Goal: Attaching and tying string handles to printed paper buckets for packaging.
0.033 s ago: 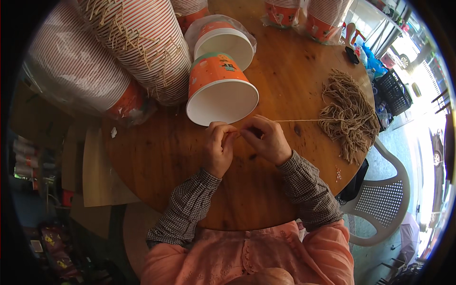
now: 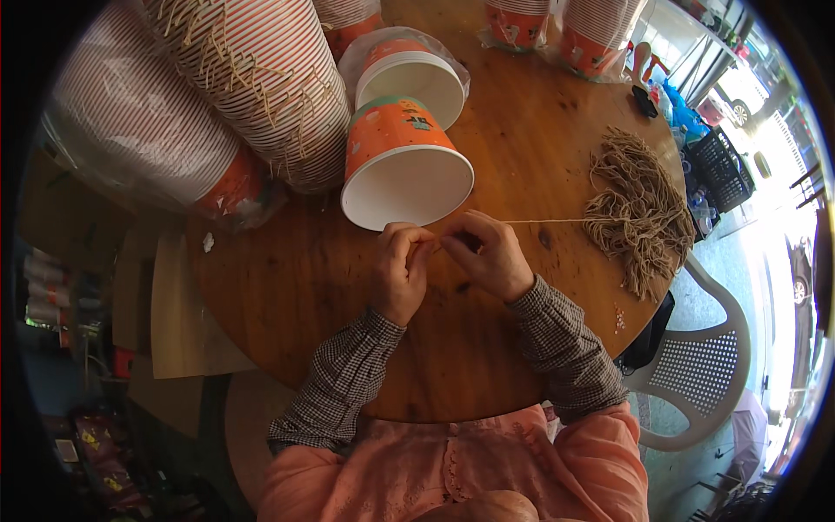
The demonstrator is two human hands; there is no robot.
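My left hand [image 2: 403,271] is closed in a pinch, its thumb and forefinger pressed together. What lies between those fingertips is too small to make out. Close against it, my right hand [image 2: 489,254] also pinches, thumb curled toward the forefinger. A thin beige string [image 2: 548,221] runs taut from my right hand to a loose heap of tan strings [image 2: 639,213] on the right. Just beyond both hands an orange paper bucket [image 2: 409,184] lies on its side, its white mouth facing me.
Behind that bucket are more buckets [image 2: 413,87] in clear plastic. A tall nested stack [image 2: 261,87] with knotted strings along its rims leans at the left, beside a bagged stack [image 2: 139,122]. Tiny pink bits [image 2: 619,318] lie near the right edge of the round wooden table [image 2: 470,365]. A plastic chair [image 2: 700,370] stands at right.
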